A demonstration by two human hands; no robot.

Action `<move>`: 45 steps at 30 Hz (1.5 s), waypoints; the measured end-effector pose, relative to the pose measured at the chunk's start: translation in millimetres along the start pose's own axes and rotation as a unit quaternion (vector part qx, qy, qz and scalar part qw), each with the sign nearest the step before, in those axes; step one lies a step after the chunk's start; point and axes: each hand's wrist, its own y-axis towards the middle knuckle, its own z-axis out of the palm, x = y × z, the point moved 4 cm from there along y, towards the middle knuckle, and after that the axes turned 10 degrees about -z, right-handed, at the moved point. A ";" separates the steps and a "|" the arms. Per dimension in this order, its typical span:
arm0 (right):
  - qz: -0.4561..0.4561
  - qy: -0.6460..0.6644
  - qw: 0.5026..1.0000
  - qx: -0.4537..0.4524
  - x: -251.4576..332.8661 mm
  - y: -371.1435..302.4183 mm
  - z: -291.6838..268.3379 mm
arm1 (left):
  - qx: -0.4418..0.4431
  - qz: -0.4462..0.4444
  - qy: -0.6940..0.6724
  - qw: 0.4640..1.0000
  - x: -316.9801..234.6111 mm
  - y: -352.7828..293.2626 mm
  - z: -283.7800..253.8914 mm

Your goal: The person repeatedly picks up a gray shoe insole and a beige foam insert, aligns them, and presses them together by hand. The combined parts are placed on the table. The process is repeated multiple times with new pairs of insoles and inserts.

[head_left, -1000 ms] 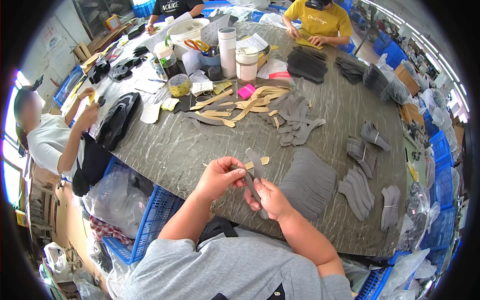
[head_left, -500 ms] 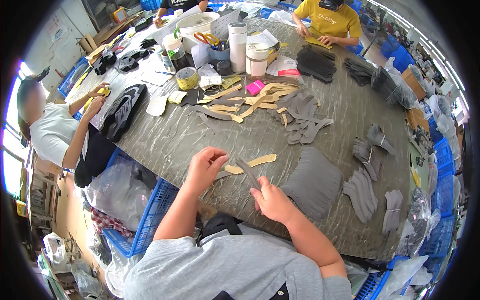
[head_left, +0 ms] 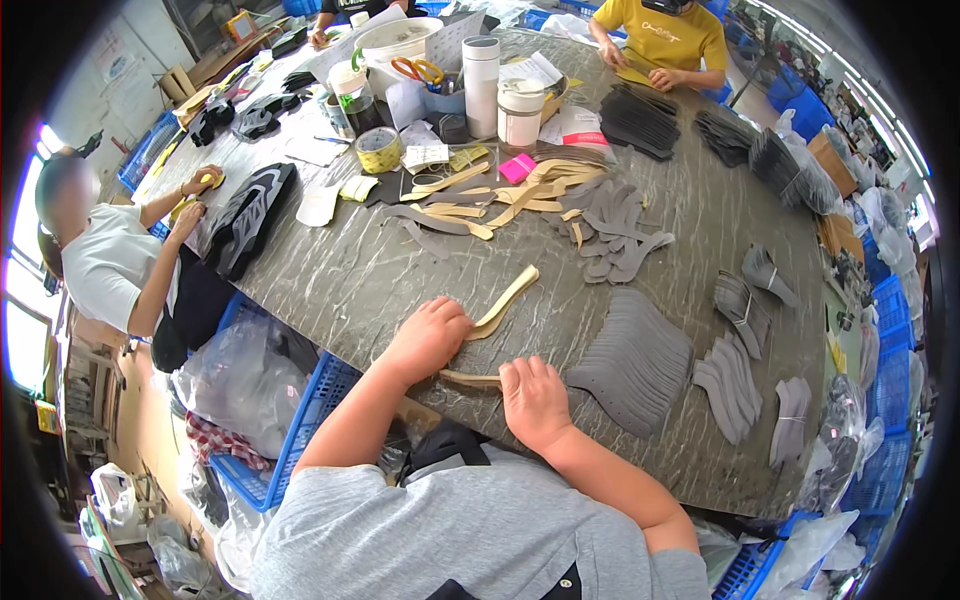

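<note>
My left hand (head_left: 432, 338) is low over the table, fingers bent down and closed at the lower end of a cream curved strip (head_left: 512, 296). That strip slants away from me, its far end seeming slightly raised, with a tan edge beneath it. My right hand (head_left: 535, 400) is closed over the right end of a narrow tan strip (head_left: 472, 378), which lies near the table's front edge. What lies under the right fingers is hidden. Right of this hand sits a fanned stack of grey curved pieces (head_left: 635, 362).
Loose cream and grey strips (head_left: 625, 225) are heaped ahead on the table (head_left: 350, 280). Tied grey bundles (head_left: 790, 420) lie at right. Behind stand a white cylinder (head_left: 481, 90), jars and tape (head_left: 378, 150). Co-workers sit left and far; a blue crate (head_left: 300, 430) is at lower left.
My left hand has come down and right to the cream strip, which now points more steeply away. The right hand has turned palm down; the grey strips it held upright no longer show.
</note>
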 end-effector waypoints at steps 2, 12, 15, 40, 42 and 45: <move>0.000 -0.019 1.000 -0.002 -1.0 2.7 -2.7 | -0.061 -0.027 -0.026 0.997 6.0 -4.1 0.2; -0.056 0.017 0.997 -0.045 -7.5 6.9 -4.3 | -0.013 -0.048 -0.214 0.976 -5.9 -26.9 -20.7; -0.065 0.020 0.996 -0.052 -8.1 3.8 -1.2 | 0.049 -0.042 -0.238 0.969 0.9 -18.0 -16.6; -0.081 0.090 0.989 -0.090 0.6 -13.2 -12.4 | 0.037 -0.162 -0.091 0.982 -0.8 -36.2 -25.0; -0.055 0.169 0.980 -0.094 0.1 -9.3 -15.3 | 0.088 -0.251 -0.078 0.961 8.8 -42.1 -20.9; 0.061 0.269 0.949 -0.151 -8.5 -11.2 -14.9 | 0.135 -0.285 -0.057 0.947 8.1 -40.4 -11.7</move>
